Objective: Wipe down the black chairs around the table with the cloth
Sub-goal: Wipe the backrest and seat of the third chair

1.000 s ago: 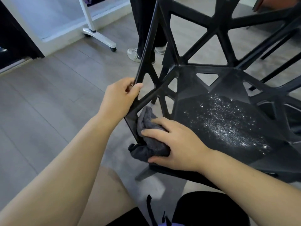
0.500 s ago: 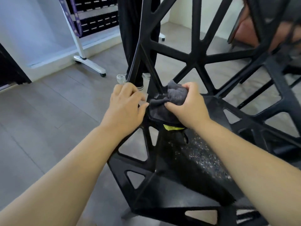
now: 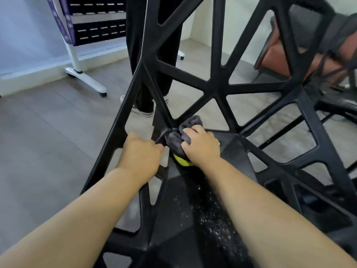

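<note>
The black chair [image 3: 218, 88] runs off the frame at 12 and 3 o'clock. The right hand [image 3: 201, 147] hides most of the cloth [image 3: 190, 122]; a yellow patch [image 3: 182, 161] at the cloth's 6 o'clock edge cannot be identified. The left hand [image 3: 140, 153] has its fingertips out of sight behind the chair. At 12 o'clock a standing person [image 3: 134, 35] is cut off above the legs. The brown seat [image 3: 278, 57] at 2 o'clock is blurred.

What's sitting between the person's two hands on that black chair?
The bunched grey cloth, which the right hand grips against the chair frame; the left hand holds that frame beside it. Head view.
</note>
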The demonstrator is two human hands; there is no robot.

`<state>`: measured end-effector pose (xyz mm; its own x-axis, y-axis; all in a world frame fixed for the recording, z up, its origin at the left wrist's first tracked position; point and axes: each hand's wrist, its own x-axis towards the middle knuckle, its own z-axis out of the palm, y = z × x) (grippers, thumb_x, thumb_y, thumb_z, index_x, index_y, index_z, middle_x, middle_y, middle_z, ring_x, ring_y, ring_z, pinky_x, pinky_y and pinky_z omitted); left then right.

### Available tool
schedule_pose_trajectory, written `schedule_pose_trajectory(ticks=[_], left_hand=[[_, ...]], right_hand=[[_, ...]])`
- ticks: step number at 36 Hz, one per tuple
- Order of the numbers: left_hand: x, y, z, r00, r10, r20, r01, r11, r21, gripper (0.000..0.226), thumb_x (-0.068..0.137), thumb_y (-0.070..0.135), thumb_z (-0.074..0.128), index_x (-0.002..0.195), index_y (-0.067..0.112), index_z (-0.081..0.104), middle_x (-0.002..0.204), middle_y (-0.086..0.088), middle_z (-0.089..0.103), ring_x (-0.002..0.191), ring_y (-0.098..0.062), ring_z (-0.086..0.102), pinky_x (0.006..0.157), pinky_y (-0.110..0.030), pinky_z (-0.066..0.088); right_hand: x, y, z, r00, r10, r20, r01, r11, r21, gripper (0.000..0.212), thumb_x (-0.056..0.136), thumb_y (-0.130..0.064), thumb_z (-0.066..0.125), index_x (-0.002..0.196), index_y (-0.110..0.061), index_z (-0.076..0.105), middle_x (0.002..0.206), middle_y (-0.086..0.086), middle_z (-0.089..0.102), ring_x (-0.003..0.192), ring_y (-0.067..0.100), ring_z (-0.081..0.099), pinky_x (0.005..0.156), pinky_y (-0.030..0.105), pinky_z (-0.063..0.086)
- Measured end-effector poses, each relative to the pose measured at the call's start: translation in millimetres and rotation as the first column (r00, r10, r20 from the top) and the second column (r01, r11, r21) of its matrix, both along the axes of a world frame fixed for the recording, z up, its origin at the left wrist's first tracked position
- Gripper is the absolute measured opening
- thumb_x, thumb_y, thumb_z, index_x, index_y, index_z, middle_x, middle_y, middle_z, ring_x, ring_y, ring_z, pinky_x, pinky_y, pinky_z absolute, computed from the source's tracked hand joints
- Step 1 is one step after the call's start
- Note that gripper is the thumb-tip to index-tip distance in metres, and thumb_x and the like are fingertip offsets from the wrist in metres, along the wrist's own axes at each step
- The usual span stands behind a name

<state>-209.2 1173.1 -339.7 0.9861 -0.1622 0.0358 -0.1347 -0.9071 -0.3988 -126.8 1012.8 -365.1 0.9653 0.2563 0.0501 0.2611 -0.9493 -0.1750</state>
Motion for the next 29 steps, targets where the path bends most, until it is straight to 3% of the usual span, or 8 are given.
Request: schedule_pose_trajectory(ticks=[9,13,16,19,22,24,26,29], left_hand=[[14.5,-8.1,-8.2,0.998,0.07,-0.001,-0.07,0.997,0.018,0.022,0.099,0.022,0.042,0.117,0.012,0.046,0.101,0.002,0.061,0.08,-0.019,0.064,0.053,-0.028,0.025],[14.1,-7.6,-5.1,0.998,0.059,-0.02,-0.059,0.998,0.016,0.017,0.098,0.019,0.043,0.109,0.016,0.055,0.101,0.002,0.059,0.081,-0.019,0.063,0.048,-0.026,0.025],[12.0,-6.6,-3.1,0.998,0.058,-0.03,-0.058,0.998,0.013,0.016,0.098,0.018,0.042,0.106,0.017,0.055,0.097,0.003,0.058,0.076,-0.017,0.062,0.043,-0.026,0.016],[10.5,-6.9,-1.1,0.998,0.048,-0.036,-0.048,0.999,-0.004,0.017,0.098,0.017,0.039,0.108,0.016,0.052,0.099,0.002,0.057,0.078,-0.018,0.062,0.043,-0.026,0.015],[8.9,-7.7,1.0,0.999,0.043,-0.029,-0.044,0.999,-0.023,0.02,0.096,0.016,0.036,0.109,0.018,0.051,0.102,0.001,0.058,0.08,-0.019,0.062,0.044,-0.026,0.014],[8.0,-7.3,0.9,0.999,0.051,-0.015,-0.051,0.999,-0.017,0.019,0.098,0.018,0.036,0.11,0.018,0.051,0.098,0.002,0.059,0.072,-0.018,0.06,0.043,-0.026,0.014],[7.7,-6.9,-0.1,0.998,0.063,-0.009,-0.063,0.998,-0.006,0.019,0.099,0.019,0.038,0.111,0.018,0.052,0.092,0.003,0.058,0.059,-0.018,0.049,0.043,-0.026,0.015],[7.7,-7.4,-1.2,0.997,0.071,-0.014,-0.071,0.997,-0.011,0.021,0.099,0.019,0.038,0.114,0.018,0.052,0.087,0.002,0.057,0.055,-0.018,0.039,0.042,-0.026,0.016]], right_hand=[[17.9,-90.6,1.6,0.893,-0.445,0.074,0.45,0.888,-0.097,0.039,0.096,-0.036,0.037,0.132,-0.021,0.043,0.138,0.006,0.038,0.115,0.042,0.047,0.089,0.045,0.04],[23.8,-63.8,0.7,0.816,-0.578,-0.012,0.577,0.811,0.102,0.042,0.093,-0.035,0.041,0.131,-0.017,0.047,0.138,0.012,0.041,0.119,0.041,0.045,0.096,0.046,0.037],[22.0,-23.3,2.7,0.845,-0.524,-0.108,0.533,0.805,0.26,0.04,0.09,-0.035,0.046,0.126,-0.02,0.052,0.135,0.012,0.043,0.118,0.037,0.047,0.096,0.039,0.038],[5.1,19.8,2.5,0.969,-0.224,-0.106,0.245,0.933,0.264,0.037,0.087,-0.034,0.048,0.122,-0.024,0.055,0.13,0.009,0.047,0.114,0.036,0.049,0.091,0.038,0.039],[-2.0,28.7,5.0,0.994,0.031,-0.102,-0.005,0.97,0.244,0.024,0.084,-0.032,0.05,0.106,-0.026,0.059,0.114,0.005,0.054,0.102,0.031,0.053,0.074,0.034,0.037],[0.9,8.4,4.8,0.99,0.095,-0.102,-0.078,0.984,0.162,0.029,0.085,-0.034,0.05,0.112,-0.029,0.058,0.119,0.003,0.053,0.104,0.031,0.053,0.078,0.035,0.04],[6.5,-27.1,0.8,0.997,0.015,-0.071,-0.012,0.999,0.039,0.038,0.085,-0.037,0.048,0.122,-0.033,0.054,0.131,0.002,0.049,0.111,0.033,0.052,0.091,0.039,0.043],[9.7,-88.6,0.0,0.96,-0.281,-0.001,0.281,0.96,-0.023,0.043,0.083,-0.041,0.037,0.12,-0.026,0.053,0.129,0.007,0.049,0.113,0.036,0.051,0.093,0.042,0.045]])
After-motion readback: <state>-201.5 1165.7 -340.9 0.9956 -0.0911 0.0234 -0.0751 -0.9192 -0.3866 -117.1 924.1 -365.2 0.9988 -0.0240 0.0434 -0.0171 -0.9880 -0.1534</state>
